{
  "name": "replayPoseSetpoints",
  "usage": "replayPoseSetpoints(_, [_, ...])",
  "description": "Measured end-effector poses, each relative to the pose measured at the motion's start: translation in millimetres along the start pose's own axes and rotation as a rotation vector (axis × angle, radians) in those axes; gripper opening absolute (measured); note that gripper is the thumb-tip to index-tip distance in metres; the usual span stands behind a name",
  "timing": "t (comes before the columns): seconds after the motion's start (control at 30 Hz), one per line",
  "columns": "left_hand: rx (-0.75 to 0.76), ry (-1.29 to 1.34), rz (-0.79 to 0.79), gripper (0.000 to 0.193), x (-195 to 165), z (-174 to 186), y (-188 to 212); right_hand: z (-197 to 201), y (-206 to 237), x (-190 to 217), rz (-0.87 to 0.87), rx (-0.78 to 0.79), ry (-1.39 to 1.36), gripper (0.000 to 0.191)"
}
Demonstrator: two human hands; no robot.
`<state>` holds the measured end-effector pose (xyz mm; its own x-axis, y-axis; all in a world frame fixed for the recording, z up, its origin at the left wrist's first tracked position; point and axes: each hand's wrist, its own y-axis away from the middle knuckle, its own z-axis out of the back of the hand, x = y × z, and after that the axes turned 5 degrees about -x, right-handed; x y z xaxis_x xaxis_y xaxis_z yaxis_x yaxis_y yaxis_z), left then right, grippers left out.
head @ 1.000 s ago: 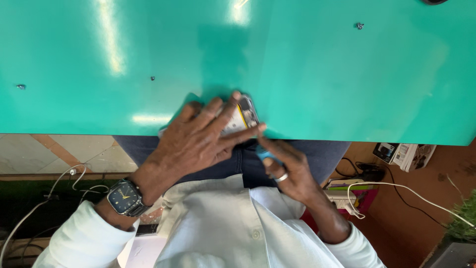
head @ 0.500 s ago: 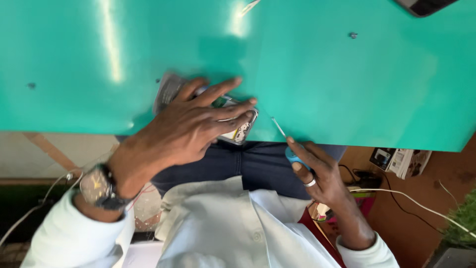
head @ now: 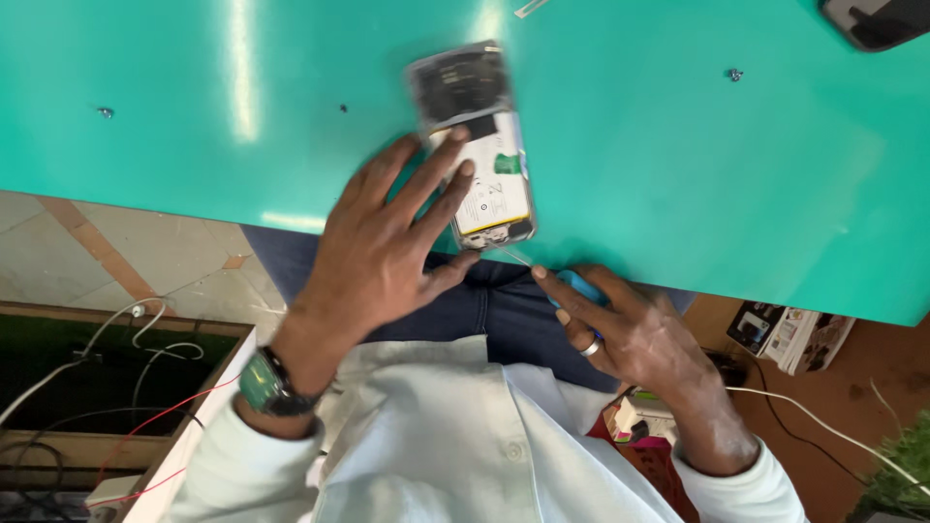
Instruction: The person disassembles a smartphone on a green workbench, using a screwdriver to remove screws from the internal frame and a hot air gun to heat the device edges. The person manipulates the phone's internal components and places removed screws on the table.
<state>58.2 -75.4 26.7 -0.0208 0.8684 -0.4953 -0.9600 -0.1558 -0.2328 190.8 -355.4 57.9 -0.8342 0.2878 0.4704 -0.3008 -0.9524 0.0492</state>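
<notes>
The left hand (head: 387, 257) presses spread fingers flat on the opened phone (head: 480, 145) at the worktop's (head: 678, 165) near edge to steady it, while the right hand (head: 630, 329), at four o'clock, pinches a blue-handled screwdriver (head: 572, 286) toward its lower corner.

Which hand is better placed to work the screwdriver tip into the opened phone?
Probably the right hand: it grips the blue screwdriver, tip near the opened phone. The left hand pins the phone.

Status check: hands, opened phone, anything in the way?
Left hand pressing opened phone flat on green table. Right hand gripping blue-handled screwdriver, tip near phone's lower edge. Loose screws lie well aside.
</notes>
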Motion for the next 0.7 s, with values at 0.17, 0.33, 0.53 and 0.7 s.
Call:
replayPoseSetpoints(0.17, [0.109, 0.085, -0.118, 0.082, 24, -1, -14, 3, -13, 16, -0.055, 0.063, -0.042, 0.062])
replayPoseSetpoints(0.33, [0.115, 0.168, -0.179, 0.086, 19, -6, -23, -3, -11, 24, -0.118, 0.121, -0.059, 0.059])
replayPoseSetpoints(0.53, [0.141, 0.103, -0.238, 0.082, 14, -19, -20, 1, -8, 12, -0.04, 0.156, -0.04, 0.061])
replayPoseSetpoints(0.7, [0.181, 0.083, -0.264, 0.087, 5, -23, -19, 11, -2, 3, 0.065, 0.136, 0.049, 0.057])
